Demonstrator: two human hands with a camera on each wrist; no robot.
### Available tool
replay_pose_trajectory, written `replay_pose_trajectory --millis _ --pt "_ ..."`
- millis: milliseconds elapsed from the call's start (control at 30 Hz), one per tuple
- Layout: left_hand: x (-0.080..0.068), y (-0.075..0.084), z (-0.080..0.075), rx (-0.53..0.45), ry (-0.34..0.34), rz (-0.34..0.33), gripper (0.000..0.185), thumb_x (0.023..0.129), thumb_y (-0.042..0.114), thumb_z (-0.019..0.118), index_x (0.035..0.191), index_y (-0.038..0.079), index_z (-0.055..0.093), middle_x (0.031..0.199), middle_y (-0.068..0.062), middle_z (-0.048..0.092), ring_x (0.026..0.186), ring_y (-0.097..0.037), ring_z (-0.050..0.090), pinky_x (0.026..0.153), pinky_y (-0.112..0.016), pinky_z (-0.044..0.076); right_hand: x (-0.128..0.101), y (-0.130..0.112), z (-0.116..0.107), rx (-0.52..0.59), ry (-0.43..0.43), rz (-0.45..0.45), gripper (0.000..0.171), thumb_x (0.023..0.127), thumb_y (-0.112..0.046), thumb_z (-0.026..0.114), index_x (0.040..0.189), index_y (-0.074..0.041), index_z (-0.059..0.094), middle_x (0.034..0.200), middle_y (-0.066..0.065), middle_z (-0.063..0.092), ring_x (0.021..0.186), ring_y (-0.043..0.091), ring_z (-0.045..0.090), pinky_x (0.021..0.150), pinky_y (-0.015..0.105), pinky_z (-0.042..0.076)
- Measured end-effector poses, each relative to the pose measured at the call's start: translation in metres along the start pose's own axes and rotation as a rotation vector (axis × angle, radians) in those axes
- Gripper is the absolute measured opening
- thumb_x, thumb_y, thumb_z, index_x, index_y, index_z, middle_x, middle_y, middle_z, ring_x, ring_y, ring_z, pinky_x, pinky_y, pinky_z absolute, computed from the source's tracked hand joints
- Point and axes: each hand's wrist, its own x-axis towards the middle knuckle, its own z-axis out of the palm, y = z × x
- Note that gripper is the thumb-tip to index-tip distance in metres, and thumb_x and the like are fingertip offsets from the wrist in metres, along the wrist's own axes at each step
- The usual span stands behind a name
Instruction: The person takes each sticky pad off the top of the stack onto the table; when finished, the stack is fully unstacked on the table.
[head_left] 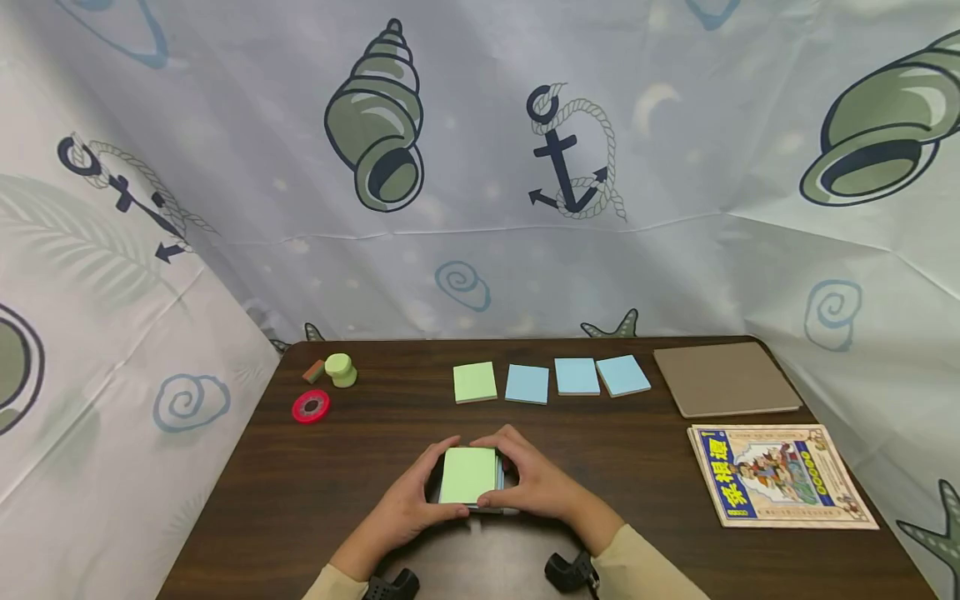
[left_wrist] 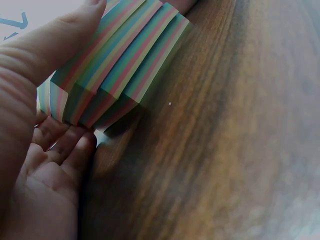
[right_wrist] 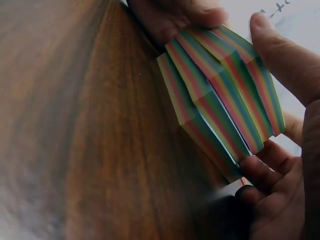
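A thick block of sticky notes [head_left: 468, 475] with a green top sheet sits near the table's front edge. Both hands grip it: my left hand [head_left: 411, 500] curls round its left side, my right hand [head_left: 532, 483] round its right. In the left wrist view the block [left_wrist: 117, 60] shows striped, multicoloured edges in stepped layers, with the thumb [left_wrist: 47, 47] over the top and fingers [left_wrist: 70, 150] beneath. The right wrist view shows the same striped stack [right_wrist: 220, 95], thumb [right_wrist: 285, 55] above and fingertips [right_wrist: 260, 170] under its lower corner.
Across the dark wooden table [head_left: 360, 467] lies a row of single notes: one green [head_left: 474, 382] and three blue [head_left: 576, 377]. A brown board [head_left: 723, 379] and a comic book [head_left: 780, 475] lie at right. A red tape roll [head_left: 311, 407], green cylinder [head_left: 341, 369] and small eraser [head_left: 313, 372] sit far left.
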Motion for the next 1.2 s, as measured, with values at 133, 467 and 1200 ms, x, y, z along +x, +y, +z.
replay_pose_trajectory --millis 133,467,1200 --pt "0.0002 -0.0009 -0.0001 0.0 0.004 0.004 0.108 0.083 0.047 0.095 0.17 0.027 0.035 0.157 0.008 0.052 0.136 -0.018 0.052 0.118 -0.04 0.04 0.0016 0.0008 0.0003 -0.018 0.001 0.02 0.068 0.091 -0.037 0.091 0.15 -0.031 0.059 0.13 -0.006 0.057 0.113 0.013 0.054 0.099 0.035 0.05" --pt "0.002 -0.0022 0.0006 0.028 0.019 -0.005 0.108 0.082 0.049 0.095 0.17 0.03 0.036 0.157 0.008 0.053 0.139 -0.018 0.052 0.12 -0.048 0.041 0.0005 0.0009 -0.0038 -0.006 0.018 0.041 0.069 0.092 -0.036 0.09 0.153 -0.024 0.059 0.118 -0.003 0.057 0.092 0.023 0.053 0.079 0.029 0.05" --pt "0.002 -0.0027 0.0026 0.012 0.05 -0.006 0.109 0.083 0.045 0.096 0.171 0.029 0.034 0.172 -0.003 0.045 0.159 -0.026 0.039 0.13 -0.044 0.032 0.0005 0.0081 -0.0081 0.388 0.15 0.032 0.071 0.1 0.001 0.076 0.163 -0.008 0.045 0.126 0.026 0.06 0.098 0.015 0.067 0.082 0.024 0.056"
